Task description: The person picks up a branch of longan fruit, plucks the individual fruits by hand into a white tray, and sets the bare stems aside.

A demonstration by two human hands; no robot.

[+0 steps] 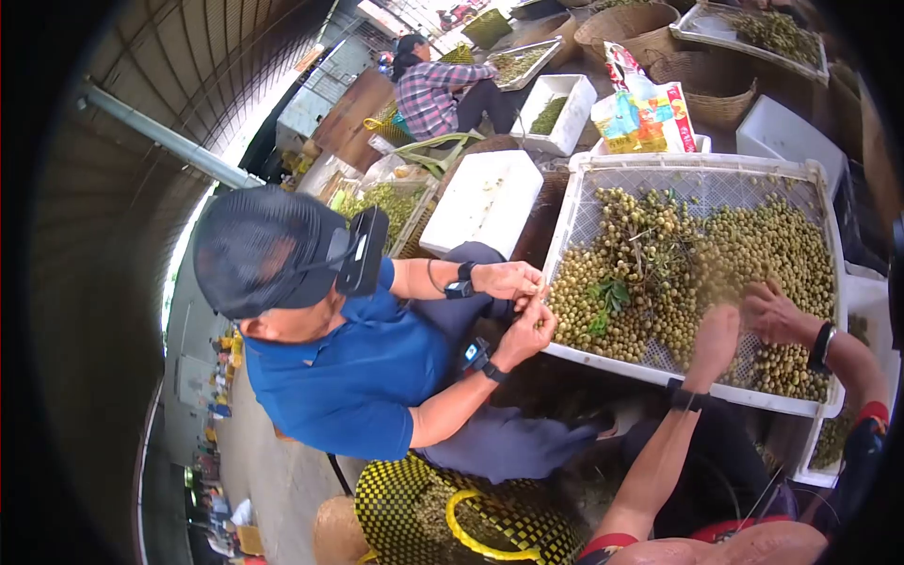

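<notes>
Small round yellow-brown fruits lie in a large white mesh tray, with stems, twigs and a few green leaves among them. My left hand is over the tray's near side, its fingers curled closed and blurred; whatever they hold is hidden. Just right of it, my right hand is low over the fruits, its bent fingers partly apart, with no held object visible. A blurred patch of fruits shows beyond both hands.
At the tray's left edge, a co-worker in a blue shirt and dark cap has both hands together. A yellow-and-black woven basket stands below. Behind are white foam boxes, a printed bag, wicker baskets and another seated person.
</notes>
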